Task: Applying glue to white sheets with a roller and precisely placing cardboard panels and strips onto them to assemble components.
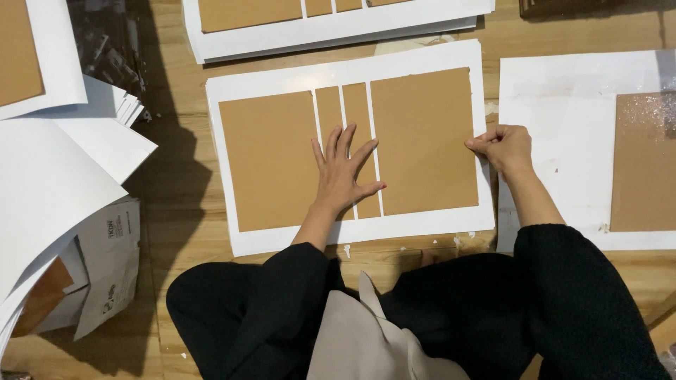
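A white sheet [352, 76] lies on the wooden floor in front of me, with brown cardboard panels laid on it: a wide left panel [267, 162], two narrow strips [355, 105] and a wide right panel [422, 134]. My left hand [343, 172] rests flat with fingers spread across the two narrow strips. My right hand [503, 146] pinches the right edge of the wide right panel at the sheet's white margin.
Another white sheet with a brown panel [644, 162] lies to the right. A similar finished sheet [331, 28] sits beyond. Loose white sheets [56, 176] and a small white box [105, 267] pile up at left. My black-sleeved knees fill the bottom.
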